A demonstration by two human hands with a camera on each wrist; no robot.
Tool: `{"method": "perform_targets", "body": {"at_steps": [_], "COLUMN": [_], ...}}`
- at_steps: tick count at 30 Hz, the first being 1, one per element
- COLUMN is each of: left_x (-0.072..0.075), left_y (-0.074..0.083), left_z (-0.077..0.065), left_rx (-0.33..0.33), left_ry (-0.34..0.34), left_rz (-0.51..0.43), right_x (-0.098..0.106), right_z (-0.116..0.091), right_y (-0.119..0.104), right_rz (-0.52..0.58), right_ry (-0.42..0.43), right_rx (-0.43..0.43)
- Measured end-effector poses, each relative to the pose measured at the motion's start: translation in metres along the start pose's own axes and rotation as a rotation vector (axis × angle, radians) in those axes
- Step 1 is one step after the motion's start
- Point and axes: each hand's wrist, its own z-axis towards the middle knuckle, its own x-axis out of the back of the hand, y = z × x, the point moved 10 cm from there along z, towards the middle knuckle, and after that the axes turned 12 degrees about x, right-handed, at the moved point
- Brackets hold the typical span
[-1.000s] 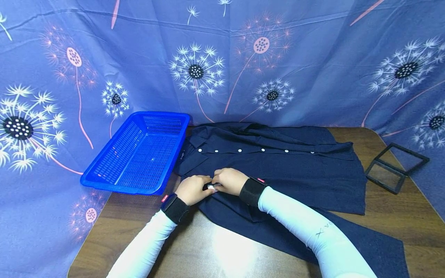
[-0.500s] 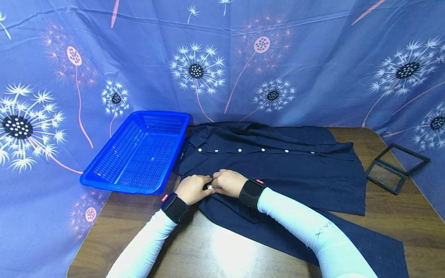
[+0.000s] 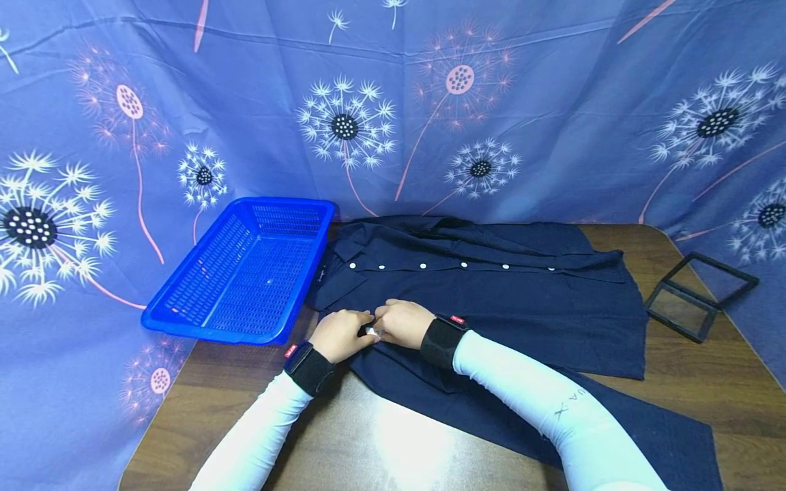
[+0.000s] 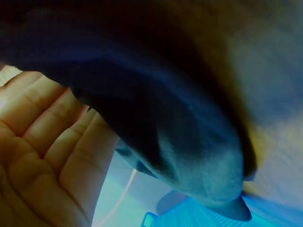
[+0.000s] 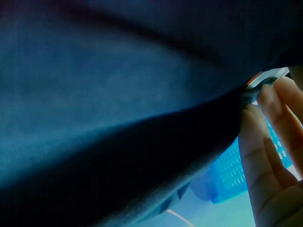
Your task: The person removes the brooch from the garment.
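A navy button-up shirt lies spread on the table, its row of white buttons facing up. At its near left part, my left hand and right hand meet, fingertips almost touching. Between the thumbs shows a small white piece, too small and covered to identify. My left fingers reach up under the dark cloth and pinch it with the thumb. In the right wrist view, my right fingers pinch at a whitish, red-edged bit beside the cloth.
A blue plastic basket stands left of the shirt, close to its collar. Two joined black frames lie at the table's right side. Behind the wooden table hangs a blue curtain with a dandelion print.
Both hands stay at the same spot. The right hand and wrist have shifted very slightly, and less of the white piece shows between the thumbs than one second ago. The shirt lies unchanged.
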Motion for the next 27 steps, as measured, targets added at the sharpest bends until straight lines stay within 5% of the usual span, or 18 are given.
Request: {"method": "perform_targets", "body": {"at_steps": [27], "left_x": [0.0048], "left_y": [0.0034], "left_z": [-0.0011], "left_rx": [-0.038], "left_ry": [0.059], "left_rz": [-0.001], "right_x": [-0.0001], "right_z": [0.0035], "right_y": [-0.0032], "right_rz": [-0.101], "right_ry": [-0.024], "right_rx": [0.035]}}
